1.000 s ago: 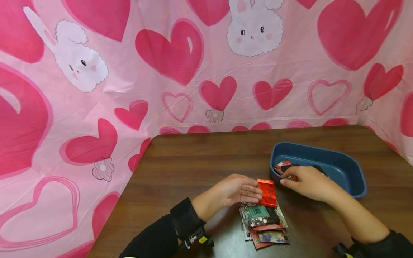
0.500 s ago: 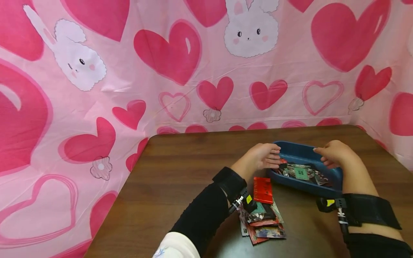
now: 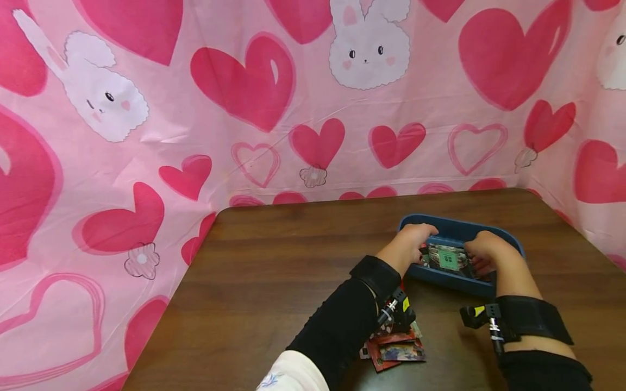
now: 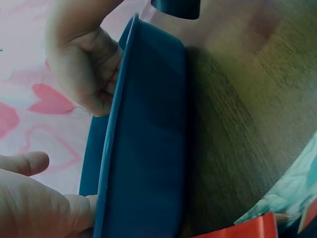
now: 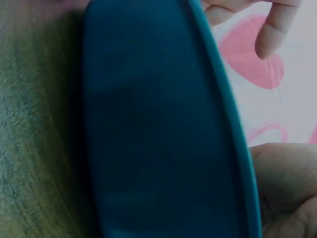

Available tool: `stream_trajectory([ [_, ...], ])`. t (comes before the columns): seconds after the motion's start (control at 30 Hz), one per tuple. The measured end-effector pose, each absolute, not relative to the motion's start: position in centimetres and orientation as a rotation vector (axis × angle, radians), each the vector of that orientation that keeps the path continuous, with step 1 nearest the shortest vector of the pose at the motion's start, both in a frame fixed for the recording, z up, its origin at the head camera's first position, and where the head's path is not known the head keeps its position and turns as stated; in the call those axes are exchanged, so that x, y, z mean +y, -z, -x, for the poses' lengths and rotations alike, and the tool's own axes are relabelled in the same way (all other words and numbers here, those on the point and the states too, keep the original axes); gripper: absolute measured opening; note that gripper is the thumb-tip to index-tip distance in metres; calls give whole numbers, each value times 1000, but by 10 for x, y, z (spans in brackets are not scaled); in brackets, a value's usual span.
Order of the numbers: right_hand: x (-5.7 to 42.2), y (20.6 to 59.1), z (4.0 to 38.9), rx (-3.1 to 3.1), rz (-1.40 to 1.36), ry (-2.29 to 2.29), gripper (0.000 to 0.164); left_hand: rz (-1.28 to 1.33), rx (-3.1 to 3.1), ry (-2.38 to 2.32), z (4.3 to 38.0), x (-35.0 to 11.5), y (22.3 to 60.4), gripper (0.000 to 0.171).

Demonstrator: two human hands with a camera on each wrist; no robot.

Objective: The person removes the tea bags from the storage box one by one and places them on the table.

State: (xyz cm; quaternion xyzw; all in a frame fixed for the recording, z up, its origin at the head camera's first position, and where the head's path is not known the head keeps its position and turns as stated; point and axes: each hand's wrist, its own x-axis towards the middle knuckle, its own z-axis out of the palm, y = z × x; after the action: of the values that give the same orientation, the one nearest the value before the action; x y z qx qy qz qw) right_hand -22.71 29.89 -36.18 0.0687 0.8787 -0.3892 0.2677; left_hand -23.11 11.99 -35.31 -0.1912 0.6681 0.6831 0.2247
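Note:
A blue plastic bin (image 3: 452, 278) stands on the table, with several flat printed packets (image 3: 449, 257) inside; the top one bears a green label. My left hand (image 3: 412, 243) reaches over the bin's left end, its fingers at the left edge of the packets. In the left wrist view its thumb (image 4: 30, 163) sticks out straight, while the fingertips dip behind the rim. At the packets' other end is my right hand (image 3: 488, 251), with loosely bent fingers low inside the bin. The bin wall hides most of both hands' fingertips in the wrist views.
In front of the bin, a pile of packets (image 3: 403, 352) lies on the brown wooden table (image 3: 274, 304), partly covered by my left forearm. A pink cloth (image 3: 274, 87) with hearts and rabbits hangs behind the table.
My left hand has moved from the red packet on the pile to the bin's left end. The right hand rose off the packets, then lowered at their right end. The bin shifts slightly in view.

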Motion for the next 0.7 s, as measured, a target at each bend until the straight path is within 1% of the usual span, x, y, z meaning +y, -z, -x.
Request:
stream_trajectory([
  [0.23, 293, 367, 227, 2376, -236, 1057, 39, 591, 1875, -1871, 231, 125, 360, 50],
  [0.37, 298, 383, 238, 2386, -278, 1068, 37, 591, 1881, -1838, 227, 128, 357, 40],
  [0.5, 296, 388, 240, 2390, -249, 1096, 36, 547, 1851, -1836, 224, 128, 354, 30],
  [0.6, 284, 375, 230, 2395, -210, 1113, 33, 518, 1804, -1878, 221, 126, 353, 25],
  [0.7, 281, 372, 226, 2403, -210, 1123, 30, 535, 1793, -1940, 219, 127, 353, 23],
])
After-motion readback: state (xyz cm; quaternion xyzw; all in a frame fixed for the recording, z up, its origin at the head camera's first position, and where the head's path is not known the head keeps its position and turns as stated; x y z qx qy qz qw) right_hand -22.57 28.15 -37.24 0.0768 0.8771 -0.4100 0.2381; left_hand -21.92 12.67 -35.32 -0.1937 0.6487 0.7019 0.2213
